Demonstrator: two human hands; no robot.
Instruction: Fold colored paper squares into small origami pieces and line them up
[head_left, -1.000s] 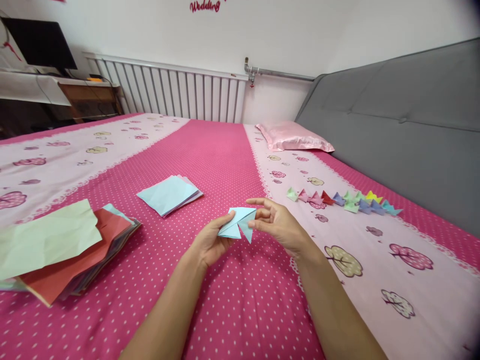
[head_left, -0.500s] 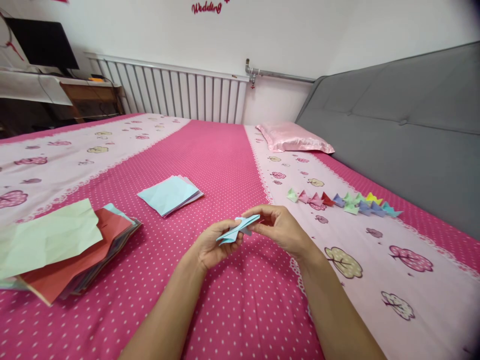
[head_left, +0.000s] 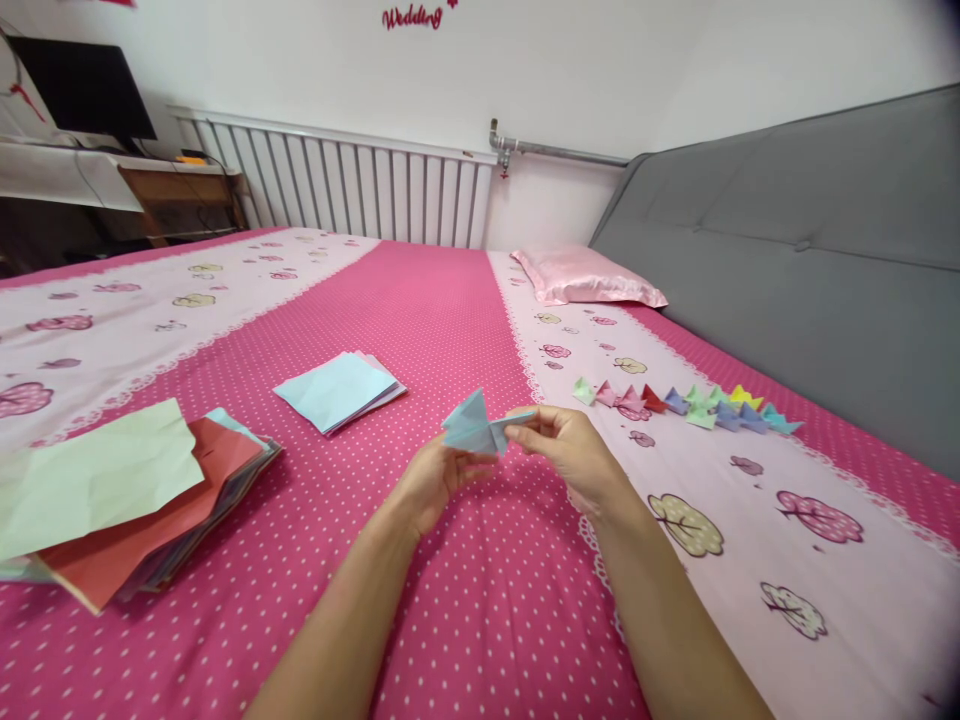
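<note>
A light-blue folded paper (head_left: pixel 471 428) is held up above the pink bedspread, a pointed flap standing up at its left and a narrow end reaching right. My right hand (head_left: pixel 576 452) pinches that narrow end between thumb and fingers. Under the left part, my left hand (head_left: pixel 433 482) is closed on the lower edge, its fingertips partly hidden behind the paper. Beyond my hands, to the left, lies a stack of square paper (head_left: pixel 337 388) with a light-blue sheet on top. Several small folded paper boats (head_left: pixel 701 408) in mixed colours stand in rows to the right.
A larger pile of coloured paper (head_left: pixel 97 480), pale green over red, lies at the left. A pink pillow (head_left: pixel 589 275) rests against the grey headboard (head_left: pixel 795 200). A white radiator (head_left: pixel 337 180) runs along the far wall, and a monitor (head_left: pixel 82 90) stands on a desk.
The folded paper has turned in my hands, from a flat slanted strip to a broader side with an upright point. My left hand has shifted its hold lower and slightly left.
</note>
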